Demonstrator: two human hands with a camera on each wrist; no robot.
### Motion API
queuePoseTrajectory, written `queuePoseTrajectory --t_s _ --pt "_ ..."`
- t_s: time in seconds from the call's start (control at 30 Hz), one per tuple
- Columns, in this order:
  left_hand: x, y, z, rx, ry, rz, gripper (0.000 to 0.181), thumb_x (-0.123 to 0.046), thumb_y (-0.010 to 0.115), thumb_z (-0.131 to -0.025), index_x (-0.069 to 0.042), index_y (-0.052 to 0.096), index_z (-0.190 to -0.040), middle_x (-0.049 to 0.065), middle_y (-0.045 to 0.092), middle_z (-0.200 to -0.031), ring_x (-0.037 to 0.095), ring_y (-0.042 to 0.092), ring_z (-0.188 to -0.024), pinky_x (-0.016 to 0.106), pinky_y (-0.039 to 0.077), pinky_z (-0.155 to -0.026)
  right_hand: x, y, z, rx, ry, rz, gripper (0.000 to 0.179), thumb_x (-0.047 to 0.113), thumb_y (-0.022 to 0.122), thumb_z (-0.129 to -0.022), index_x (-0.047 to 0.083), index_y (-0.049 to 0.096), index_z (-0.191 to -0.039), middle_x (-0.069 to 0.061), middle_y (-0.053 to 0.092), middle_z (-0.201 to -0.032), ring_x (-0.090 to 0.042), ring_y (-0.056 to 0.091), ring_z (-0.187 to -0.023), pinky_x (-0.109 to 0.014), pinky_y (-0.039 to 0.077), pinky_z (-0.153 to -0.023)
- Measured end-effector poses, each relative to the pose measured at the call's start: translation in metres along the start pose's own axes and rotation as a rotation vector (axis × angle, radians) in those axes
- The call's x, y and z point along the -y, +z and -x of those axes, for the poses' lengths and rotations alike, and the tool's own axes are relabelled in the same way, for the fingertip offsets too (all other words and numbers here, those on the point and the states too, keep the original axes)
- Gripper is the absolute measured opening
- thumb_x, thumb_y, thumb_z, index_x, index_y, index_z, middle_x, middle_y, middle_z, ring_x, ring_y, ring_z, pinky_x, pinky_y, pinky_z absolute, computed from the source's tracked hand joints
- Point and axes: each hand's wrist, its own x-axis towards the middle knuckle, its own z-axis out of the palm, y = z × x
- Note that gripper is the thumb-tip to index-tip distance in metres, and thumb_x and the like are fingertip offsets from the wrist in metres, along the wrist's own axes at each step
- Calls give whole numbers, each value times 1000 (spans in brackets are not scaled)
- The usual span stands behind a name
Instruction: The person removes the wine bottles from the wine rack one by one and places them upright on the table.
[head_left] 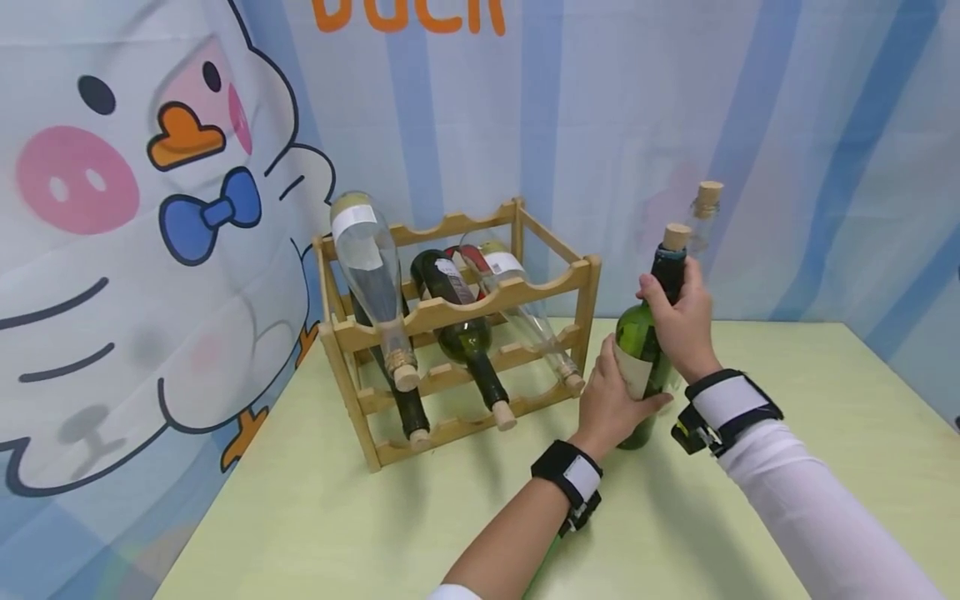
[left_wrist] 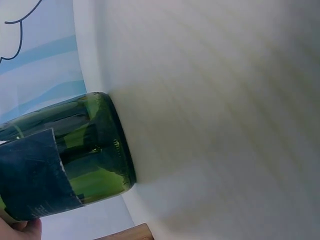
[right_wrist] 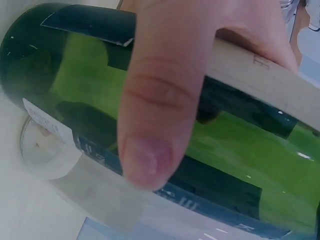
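Observation:
A green glass wine bottle (head_left: pixel 634 325) with a cork (head_left: pixel 677 237) and a pale label stands nearly upright, leaning slightly. My right hand (head_left: pixel 681 323) grips it around the dark neck and shoulder. Lower down, my left hand (head_left: pixel 611 404) holds the labelled body, thumb across the front. In the left wrist view the bottle's base (left_wrist: pixel 102 145) is close to the tabletop; whether it touches, I cannot tell. The right wrist view has a thumb (right_wrist: pixel 160 105) lying across the green glass. Behind this bottle, a clear corked bottle (head_left: pixel 705 218) is mostly hidden.
Left of my hands stands a wooden wine rack (head_left: pixel 536 289). It holds several corked bottles lying neck forward, among them a clear bottle (head_left: pixel 371 267) and a dark green bottle (head_left: pixel 465 337). A green thing (head_left: pixel 546 560) shows partly beneath my left forearm. A printed curtain (head_left: pixel 637 125) hangs behind the table.

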Motion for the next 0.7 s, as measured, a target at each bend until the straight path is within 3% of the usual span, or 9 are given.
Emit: queuePoseTrajectory --t_s 0.1,0.23,0.37,0.43,0.53,0.63,0.7 --pt "-3 -5 1 22 -31 4 100 -51 69 -70 -17 8 -142 8 44 -128 20 50 -107 37 46 -85 -1 1 -1 -1 -6 15 39 23 49 -92 1 39 -121 -9 55 -86 -8 54 -78 -20 41 -69" --pt "-12 -15 9 51 -56 -57 90 -42 68 -75 -13 15 -141 8 41 -132 20 49 -110 38 47 -83 -4 0 -1 7 -8 42 38 21 48 -92 0 38 -122 -9 54 -87 -7 53 -77 -21 40 -66" --pt "-18 -31 28 74 13 -97 69 -31 61 -83 -12 24 -139 7 35 -138 21 47 -112 37 48 -81 -4 -1 1 12 -9 55 37 20 48 -92 -1 38 -121 -6 53 -86 -5 52 -76 -22 38 -64" --pt "-22 -42 39 91 118 -99 58 -27 59 -85 -12 33 -135 5 37 -137 19 46 -114 33 47 -85 -3 -1 2 11 -9 56 37 19 48 -92 -2 38 -121 -4 53 -85 -4 52 -76 -21 38 -63" --pt "-31 -65 55 103 351 -85 40 -22 57 -87 -11 48 -124 6 45 -132 15 45 -116 25 42 -91 0 -1 2 9 -15 59 36 17 48 -92 -4 38 -119 -3 52 -84 -4 51 -75 -21 38 -62" --pt "-43 -92 69 48 603 -29 25 -15 58 -86 -10 59 -111 5 57 -117 10 50 -109 19 40 -91 0 0 1 11 -24 63 36 16 48 -91 -5 38 -119 -4 53 -84 -4 51 -75 -22 37 -63" --pt "-50 -113 75 -37 757 19 18 -9 58 -84 -8 62 -102 4 63 -104 9 54 -100 18 41 -88 -1 1 1 10 -21 70 37 17 48 -91 -3 38 -120 -4 53 -84 -3 51 -76 -22 38 -64"
